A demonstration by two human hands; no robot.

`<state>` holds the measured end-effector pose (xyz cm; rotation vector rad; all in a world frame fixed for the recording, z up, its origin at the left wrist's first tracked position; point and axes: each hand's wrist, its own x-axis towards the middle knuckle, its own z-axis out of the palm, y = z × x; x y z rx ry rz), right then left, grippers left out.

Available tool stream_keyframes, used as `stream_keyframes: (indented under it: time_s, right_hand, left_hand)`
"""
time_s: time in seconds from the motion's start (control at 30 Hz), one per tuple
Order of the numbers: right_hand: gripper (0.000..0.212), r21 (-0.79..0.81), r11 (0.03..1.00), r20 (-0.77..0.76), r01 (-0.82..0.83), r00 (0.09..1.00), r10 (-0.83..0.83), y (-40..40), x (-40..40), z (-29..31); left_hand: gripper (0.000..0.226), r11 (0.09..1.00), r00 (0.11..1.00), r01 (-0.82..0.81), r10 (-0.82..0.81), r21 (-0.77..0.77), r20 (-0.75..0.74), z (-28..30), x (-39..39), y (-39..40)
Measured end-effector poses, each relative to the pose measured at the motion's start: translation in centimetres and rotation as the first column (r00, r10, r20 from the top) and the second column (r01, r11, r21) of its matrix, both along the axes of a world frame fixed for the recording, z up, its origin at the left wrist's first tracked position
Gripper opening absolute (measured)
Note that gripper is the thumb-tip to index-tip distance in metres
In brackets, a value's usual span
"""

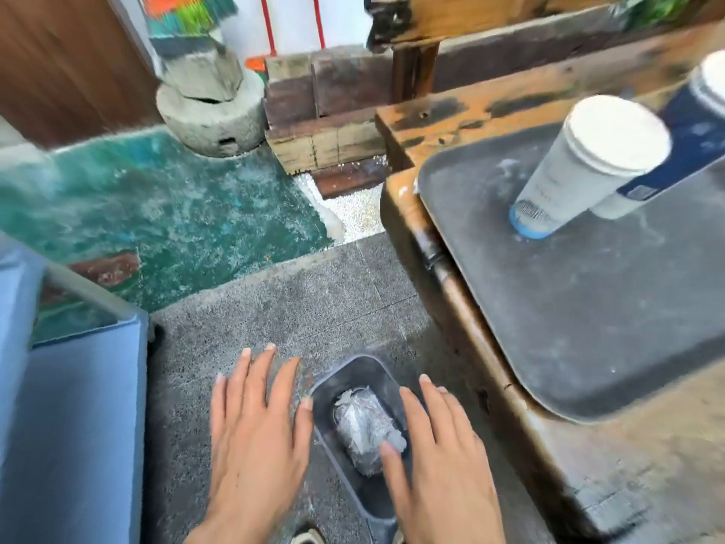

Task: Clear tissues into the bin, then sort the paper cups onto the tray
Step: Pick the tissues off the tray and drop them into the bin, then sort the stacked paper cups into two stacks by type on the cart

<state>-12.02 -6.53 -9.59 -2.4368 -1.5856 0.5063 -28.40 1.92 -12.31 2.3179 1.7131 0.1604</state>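
Note:
A small dark bin (355,373) stands on the grey floor at the bottom centre, with crumpled white tissues (367,429) inside it. My left hand (255,437) hovers just left of the bin, fingers spread and empty. My right hand (439,453) hovers over the bin's right rim, fingers apart, holding nothing. On the wooden table to the right lies a dark grey tray (569,308). A white lidded paper cup (580,166) with a blue base stands on the tray. A second cup (690,123) with a dark blue sleeve stands behind it, cut off by the frame edge.
The worn wooden table (612,465) fills the right side. A blue seat (74,426) is at the lower left. Green painted floor (164,214), a stone block (212,111) and wooden beams (325,123) lie further back.

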Motion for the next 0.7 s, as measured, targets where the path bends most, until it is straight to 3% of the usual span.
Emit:
stream_keyframes:
  time_s: [0.23,0.4,0.7]
  right_hand:
    - [0.059,0.291,0.956,0.116,-0.041,0.993,0.008,3.8,2.3,19.2]
    - [0.059,0.398,0.913,0.167,-0.094,0.986,0.029,4.3,3.4,29.1]
    - [0.060,0.510,0.843,0.172,-0.171,0.981,0.095,1.8,2.6,37.7]
  left_hand:
    - [0.058,0.967,0.995,-0.066,0.046,0.245,0.085,19.9,1.0,2.6]
    - [0.059,0.924,0.993,-0.109,0.082,0.367,0.091,30.6,0.7,1.0]
    - [0.060,0.856,0.959,-0.277,0.277,0.436,0.064,39.8,-3.2,-6.3]
